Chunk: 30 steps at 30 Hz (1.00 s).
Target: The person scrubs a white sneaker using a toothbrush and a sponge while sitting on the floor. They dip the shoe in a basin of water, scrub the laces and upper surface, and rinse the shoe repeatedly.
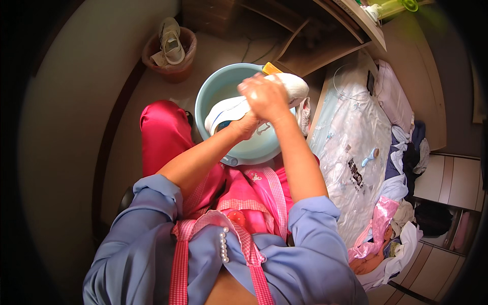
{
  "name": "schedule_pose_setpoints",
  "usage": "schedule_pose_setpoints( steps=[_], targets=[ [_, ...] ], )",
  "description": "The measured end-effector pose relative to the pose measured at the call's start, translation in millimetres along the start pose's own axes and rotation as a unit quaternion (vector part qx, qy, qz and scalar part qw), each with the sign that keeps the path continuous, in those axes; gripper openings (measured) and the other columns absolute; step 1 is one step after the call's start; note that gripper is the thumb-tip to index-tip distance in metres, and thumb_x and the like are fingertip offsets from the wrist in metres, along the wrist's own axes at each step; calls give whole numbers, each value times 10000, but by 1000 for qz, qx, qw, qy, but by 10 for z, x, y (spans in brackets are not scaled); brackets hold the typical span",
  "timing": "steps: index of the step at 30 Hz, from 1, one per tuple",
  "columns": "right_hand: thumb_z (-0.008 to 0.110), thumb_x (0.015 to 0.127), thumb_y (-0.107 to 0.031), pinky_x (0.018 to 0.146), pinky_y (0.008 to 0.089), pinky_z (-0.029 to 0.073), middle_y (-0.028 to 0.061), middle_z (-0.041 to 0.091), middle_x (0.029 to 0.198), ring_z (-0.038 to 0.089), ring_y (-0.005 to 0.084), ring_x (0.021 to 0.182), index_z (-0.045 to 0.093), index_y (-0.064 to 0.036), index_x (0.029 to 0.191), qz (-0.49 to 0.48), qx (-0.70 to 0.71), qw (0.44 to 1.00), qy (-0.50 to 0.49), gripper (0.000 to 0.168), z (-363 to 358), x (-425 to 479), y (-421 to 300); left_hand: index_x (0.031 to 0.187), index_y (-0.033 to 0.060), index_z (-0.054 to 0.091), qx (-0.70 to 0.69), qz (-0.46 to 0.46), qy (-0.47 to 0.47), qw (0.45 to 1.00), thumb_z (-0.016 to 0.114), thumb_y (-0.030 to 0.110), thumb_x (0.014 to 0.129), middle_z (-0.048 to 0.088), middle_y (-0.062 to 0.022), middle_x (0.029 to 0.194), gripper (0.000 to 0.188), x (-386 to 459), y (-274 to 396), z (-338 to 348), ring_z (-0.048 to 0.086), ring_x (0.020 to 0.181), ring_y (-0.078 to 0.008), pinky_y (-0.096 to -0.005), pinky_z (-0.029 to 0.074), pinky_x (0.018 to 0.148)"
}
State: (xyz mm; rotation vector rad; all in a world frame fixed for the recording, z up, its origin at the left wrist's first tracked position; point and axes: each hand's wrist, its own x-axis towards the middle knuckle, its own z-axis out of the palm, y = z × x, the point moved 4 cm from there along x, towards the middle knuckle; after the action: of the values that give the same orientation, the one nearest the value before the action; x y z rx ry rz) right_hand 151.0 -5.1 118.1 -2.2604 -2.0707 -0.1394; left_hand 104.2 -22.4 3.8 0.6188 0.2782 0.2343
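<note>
A light blue plastic basin [202,95] with some water in it stands before me, close to my knees. Over it my left hand [246,126] is closed around the middle of a white shoe [228,108], whose opening faces the lower left. Blurred and with fingers partly spread, my right hand [265,93] lies over the shoe's upper side; whether it holds anything cannot be seen. The shoe's far end [293,85] points to the upper right. A yellow-orange object [271,68] shows at the basin's rim behind it.
A plastic-lined bin [173,74] with a pair of light shoes [173,47] stands at the upper left. On the right, a plastic-covered bed [343,133] bears a blue-handled brush [370,157] and heaped clothes [385,225]. A wooden desk [331,57] stands beyond the basin. Another whitish item [305,114] lies by the basin.
</note>
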Motion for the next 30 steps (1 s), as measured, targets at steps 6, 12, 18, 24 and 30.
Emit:
schedule_pose_setpoints(
  steps=[6, 12, 18, 24, 30],
  targets=[
    [421, 880, -289, 957, 495, 327, 42, 641, 1041, 511, 254, 1118, 662, -111, 977, 76, -91, 983, 141, 315, -307, -41, 315, 1149, 79, 522, -3, 108, 9, 994, 620, 296, 828, 564, -34, 1066, 400, -24, 189, -7, 513, 928, -121, -267, 422, 780],
    [407, 870, -213, 987, 486, 315, 141, 552, 1205, 467, 316, 1169, 586, 2, 1083, 301, 68, 921, 239, 351, 113, -383, 1175, 1123, 64, 537, 83, 107, 42, 990, 573, 290, 846, 567, -48, 1011, 359, 23, 124, 66, 500, 897, -146, -278, 409, 785],
    [475, 807, -184, 993, 543, 260, 87, 576, 1151, 411, 278, 1224, 583, -57, 1065, 91, 99, 986, 98, 307, 49, -155, 44, 1303, 54, 397, 295, 112, 100, 944, 508, 353, 878, 440, -105, 1309, 531, -51, 182, -95, 410, 1187, -217, -324, 332, 987],
    [434, 872, -273, 1033, 515, 225, 145, 435, 1332, 332, 297, 1288, 481, -27, 1242, 308, -4, 941, 141, 447, 124, -453, 1105, 1304, 95, 398, -150, 15, 49, 987, 476, 403, 882, 443, -101, 1309, 528, -187, 241, 199, 420, 1195, -230, -320, 331, 1002],
    [414, 887, -270, 1060, 495, 199, 221, 401, 1336, 309, 319, 1298, 467, -15, 1244, 237, 49, 958, 152, 442, 235, -261, 509, 1296, 109, 427, -356, -70, -146, 920, 371, 385, 916, 452, -83, 1311, 473, 171, -295, -395, 425, 1205, -245, -364, 323, 1028]
  ],
)
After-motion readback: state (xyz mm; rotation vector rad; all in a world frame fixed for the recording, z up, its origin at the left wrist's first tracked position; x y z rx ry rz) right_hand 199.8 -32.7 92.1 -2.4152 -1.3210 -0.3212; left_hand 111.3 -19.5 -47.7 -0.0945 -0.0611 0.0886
